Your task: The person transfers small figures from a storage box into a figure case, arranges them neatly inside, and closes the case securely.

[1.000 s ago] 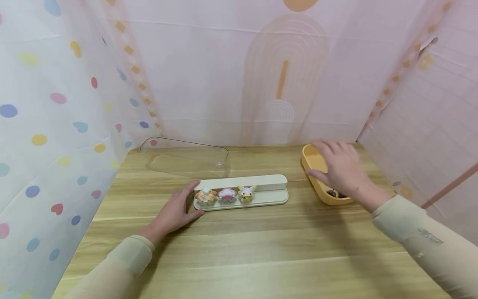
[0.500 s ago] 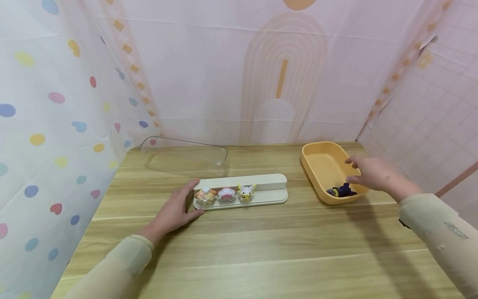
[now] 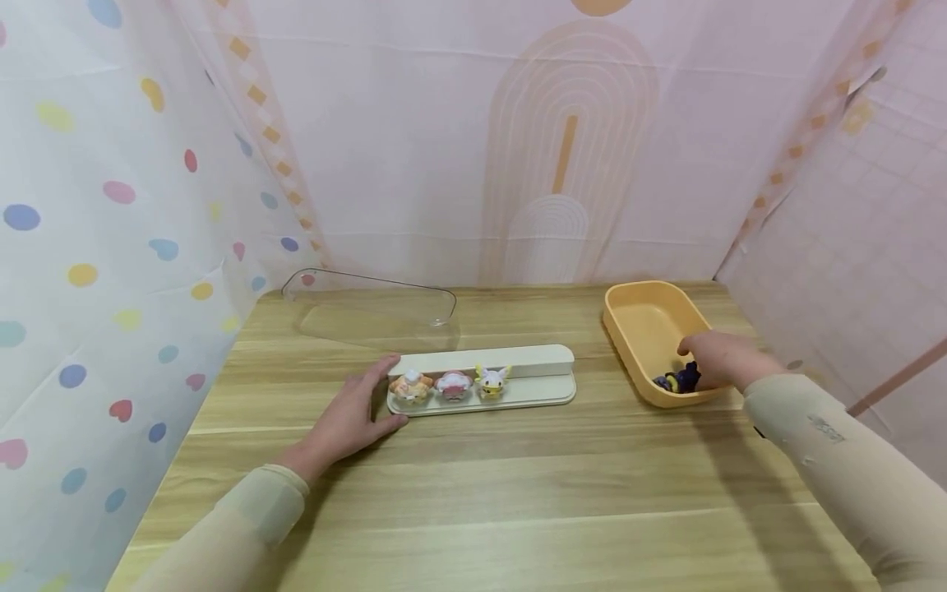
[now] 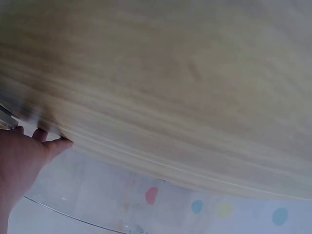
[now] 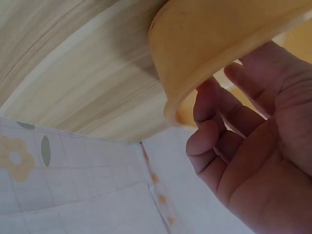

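Observation:
My left hand lies flat on the table, fingers and thumb touching the left end of a long white tray. On the tray stand three small figurines: an orange one, a pink one and a yellow one. My right hand reaches into the near end of a yellow bowl, fingertips at a dark purple figurine. In the right wrist view the fingers are loosely curled beside the bowl's rim with nothing seen between them.
A clear plastic lid lies at the back left of the wooden table. Curtains close in the table on the left, back and right. The left wrist view shows my left hand, the table and the lid's edge.
My right hand has moved from above the bowl's near side round to its right and dipped inside, down to the dark figurine. The left hand and tray have stayed put.

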{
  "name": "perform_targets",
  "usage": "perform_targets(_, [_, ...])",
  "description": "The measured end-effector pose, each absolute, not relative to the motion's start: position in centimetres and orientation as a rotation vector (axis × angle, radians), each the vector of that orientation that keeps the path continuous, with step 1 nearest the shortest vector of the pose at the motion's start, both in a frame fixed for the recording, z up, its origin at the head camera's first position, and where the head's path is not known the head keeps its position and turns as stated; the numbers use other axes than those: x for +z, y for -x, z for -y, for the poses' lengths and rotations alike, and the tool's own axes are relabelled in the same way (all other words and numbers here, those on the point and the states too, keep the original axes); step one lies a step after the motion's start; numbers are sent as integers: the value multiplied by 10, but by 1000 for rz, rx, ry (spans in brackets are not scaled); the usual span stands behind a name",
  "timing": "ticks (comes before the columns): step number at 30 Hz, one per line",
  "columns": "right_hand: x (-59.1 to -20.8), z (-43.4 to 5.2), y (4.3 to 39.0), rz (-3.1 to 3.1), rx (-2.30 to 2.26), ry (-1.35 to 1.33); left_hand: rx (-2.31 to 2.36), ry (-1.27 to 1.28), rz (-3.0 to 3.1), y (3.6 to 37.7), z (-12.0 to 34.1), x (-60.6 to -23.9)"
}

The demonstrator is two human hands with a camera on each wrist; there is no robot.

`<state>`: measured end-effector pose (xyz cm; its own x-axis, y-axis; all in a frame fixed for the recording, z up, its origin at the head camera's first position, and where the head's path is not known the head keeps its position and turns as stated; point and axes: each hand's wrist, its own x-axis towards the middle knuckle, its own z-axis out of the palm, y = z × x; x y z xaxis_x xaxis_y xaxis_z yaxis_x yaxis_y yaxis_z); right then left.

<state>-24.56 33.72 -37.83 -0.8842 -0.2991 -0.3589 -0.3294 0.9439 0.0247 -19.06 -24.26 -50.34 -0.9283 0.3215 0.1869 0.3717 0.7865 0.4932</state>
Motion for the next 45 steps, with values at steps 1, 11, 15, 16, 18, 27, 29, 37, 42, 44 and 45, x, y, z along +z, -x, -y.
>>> perform_targets(1, [-379,-337,246,-2744,129,462,-824,560,2881,190,242,-503])
perform_targets(11, [-402,-340,259,-2953,228,578,-827,581,2872,187,240,-503])
perform_targets(15, [-407,-334,266,-3004,182,380,-818,574,2884,187,240,-503])
perform_targets(16, [-408,-333,268,-3006,147,319,-816,571,2886,187,240,-503])
perform_targets(18, [-409,-329,272,-2991,50,185,-813,567,2890,188,240,-503])
perform_targets(27, [-416,-321,275,-2924,-128,179,-822,571,2884,189,237,-509])
perform_targets(29, [-419,-322,275,-2952,-109,242,-823,569,2886,189,236,-509])
perform_targets(37, [-429,-335,277,-2965,-211,230,-819,572,2891,190,234,-506])
perform_targets(42, [-429,-338,280,-2934,-264,252,-812,564,2900,192,233,-506])
perform_targets(44, [-429,-337,282,-2946,-299,279,-813,566,2899,192,233,-506])
perform_targets(45, [-429,-337,282,-2960,-336,291,-814,567,2898,193,233,-505])
